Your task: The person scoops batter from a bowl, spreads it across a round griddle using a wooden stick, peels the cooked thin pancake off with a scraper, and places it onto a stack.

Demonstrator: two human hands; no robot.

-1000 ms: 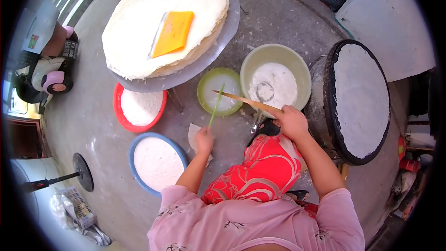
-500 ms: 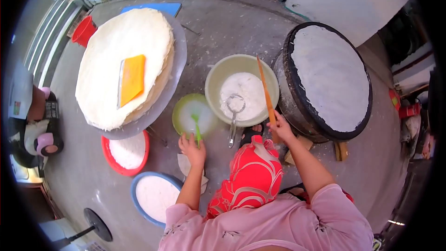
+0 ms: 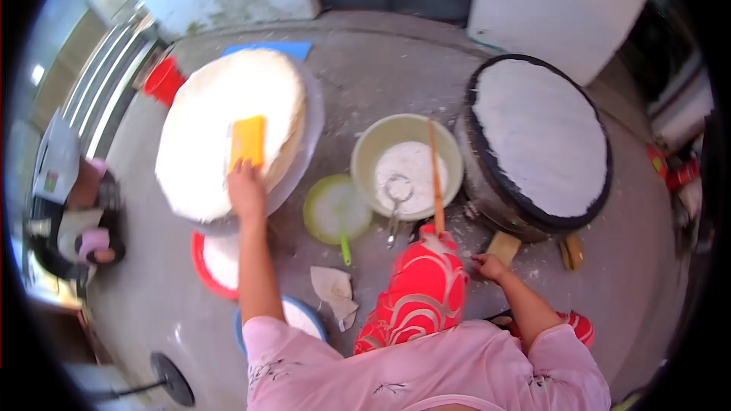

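Note:
My left hand [image 3: 247,186] is on the lower end of a yellow-orange scraper [image 3: 250,141], its fingers closed on that edge. The scraper lies on a tall round stack of thin pale sheets [image 3: 228,91]. Beside my right knee, my right hand [image 3: 491,267] is loosely curled, and nothing shows in it. A long flat wooden stick [image 3: 436,175] leans across the rim of a cream bowl [image 3: 365,154] of white batter, its lower end at my knee. A metal ladle [image 3: 394,221] stands in the batter. White batter covers the round black griddle [image 3: 537,133] at right.
Left of the cream bowl sits a green bowl [image 3: 311,217] with cloudy liquid and a green-handled tool [image 3: 345,251]. A red basin [image 3: 201,262] and a blue basin [image 3: 316,320] hold white material. A cloth [image 3: 333,293] and wood blocks [image 3: 503,247] lie on the floor.
My left hand has gone from the green-handled tool up to the scraper. My right hand has let go of the wooden stick and drawn back toward my knee. The view has tilted up.

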